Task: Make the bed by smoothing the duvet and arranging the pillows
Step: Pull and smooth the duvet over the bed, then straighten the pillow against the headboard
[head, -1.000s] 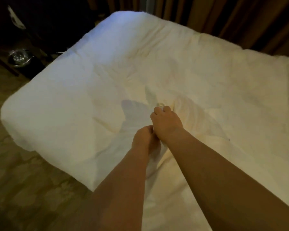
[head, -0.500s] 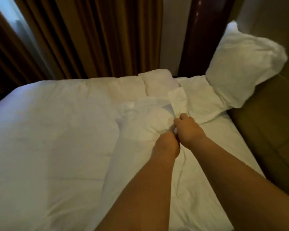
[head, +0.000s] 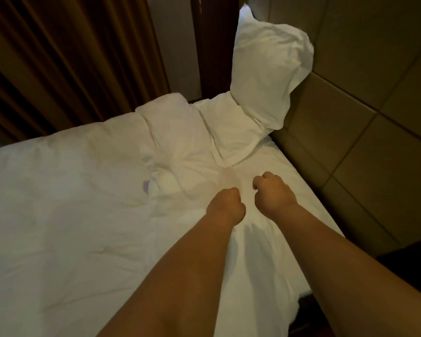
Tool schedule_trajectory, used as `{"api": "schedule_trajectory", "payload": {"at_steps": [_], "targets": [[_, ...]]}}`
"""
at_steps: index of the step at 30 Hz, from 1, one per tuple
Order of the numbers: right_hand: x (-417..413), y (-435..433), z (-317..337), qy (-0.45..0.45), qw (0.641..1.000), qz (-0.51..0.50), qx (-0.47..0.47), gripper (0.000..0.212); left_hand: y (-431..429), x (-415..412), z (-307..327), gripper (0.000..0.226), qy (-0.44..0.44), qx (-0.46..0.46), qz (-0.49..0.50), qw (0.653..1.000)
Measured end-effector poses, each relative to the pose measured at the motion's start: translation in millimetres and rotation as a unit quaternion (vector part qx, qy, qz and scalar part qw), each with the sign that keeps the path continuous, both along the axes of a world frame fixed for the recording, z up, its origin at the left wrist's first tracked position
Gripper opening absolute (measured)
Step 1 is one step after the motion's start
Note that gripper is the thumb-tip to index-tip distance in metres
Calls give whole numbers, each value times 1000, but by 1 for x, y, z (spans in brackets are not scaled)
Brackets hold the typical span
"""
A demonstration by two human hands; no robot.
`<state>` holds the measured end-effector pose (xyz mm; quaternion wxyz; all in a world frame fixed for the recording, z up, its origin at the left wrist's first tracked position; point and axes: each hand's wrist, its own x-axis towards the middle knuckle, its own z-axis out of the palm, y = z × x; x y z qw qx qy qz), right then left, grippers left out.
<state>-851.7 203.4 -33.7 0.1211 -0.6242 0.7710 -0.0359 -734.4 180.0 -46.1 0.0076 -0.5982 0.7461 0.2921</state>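
Observation:
The white duvet (head: pixel 66 215) covers the bed, rumpled into folds near the head end, with a small purple tag (head: pixel 146 186) on one fold. One white pillow (head: pixel 265 69) leans upright against the padded headboard (head: pixel 350 132) at the far corner. A second white pillow (head: pixel 229 132) lies flat under its lower edge. My left hand (head: pixel 225 207) and my right hand (head: pixel 272 193) hover side by side, a little apart, over the bedding near the head end. Both are curled into fists, and no fabric shows between their fingers.
Brown curtains (head: pixel 71 57) hang along the bed's far side. A dark wooden post (head: pixel 204 45) stands between the curtains and the headboard. A dark surface (head: pixel 408 271) sits at the near right beside the bed.
My view has swung from the foot of the bed to the head end. Earlier both hands gripped a raised duvet fold together; now the fold lies down and the fists have drawn apart.

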Motion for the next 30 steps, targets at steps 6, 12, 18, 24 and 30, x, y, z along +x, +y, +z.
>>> {"api": "schedule_trajectory", "payload": {"at_steps": [6, 12, 18, 24, 30], "targets": [[1, -74, -37, 6, 999, 12, 33, 28, -105, 32, -32, 28, -41, -8, 14, 999], [4, -177, -107, 11, 996, 5, 90, 21, -261, 47, -99, 25, -100, -4, -21, 995], [18, -264, -172, -53, 990, -15, 130, 35, -345, 43, -150, 58, -149, 14, -78, 986], [25, -297, -227, 4, 963, 40, 266, 73, -303, 62, -233, 81, -159, 90, -126, 975], [29, -298, -242, 51, 932, 111, 341, 57, -300, 65, -238, 70, -172, 119, -166, 964]]}}
